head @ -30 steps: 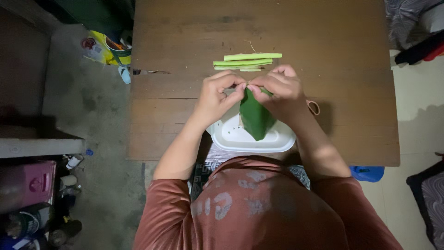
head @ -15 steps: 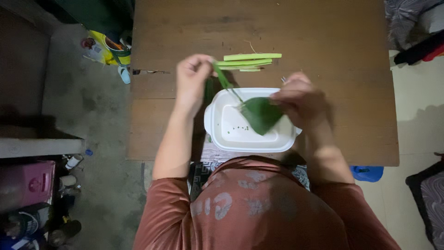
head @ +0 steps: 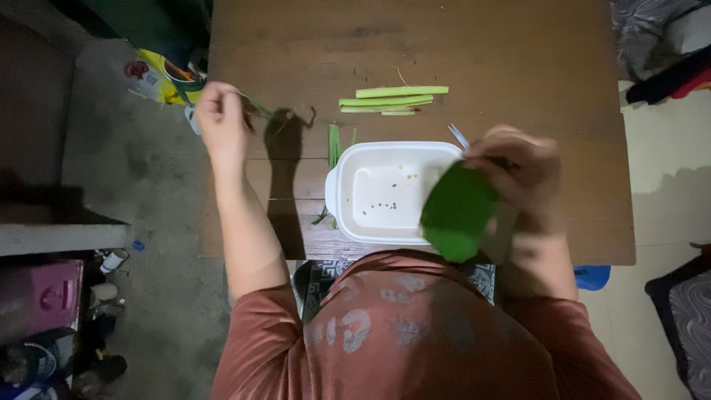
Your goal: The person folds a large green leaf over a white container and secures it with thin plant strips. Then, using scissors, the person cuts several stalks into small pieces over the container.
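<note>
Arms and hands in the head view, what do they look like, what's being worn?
Both hands, left hand and right hand, are bare: no gloves, and no rings or watch that I can make out. The forearms are bare too. Short rust-brown sleeves belong to a shirt with faded pale print.

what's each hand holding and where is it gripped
Right hand pinches the folded green leaf at its upper edge; left hand holds a thin leaf strip by one end.

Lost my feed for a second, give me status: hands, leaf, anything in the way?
Left hand out left, pinching a thin green strip. Right hand grips folded green leaf over white tub. Nothing obstructing.
</note>
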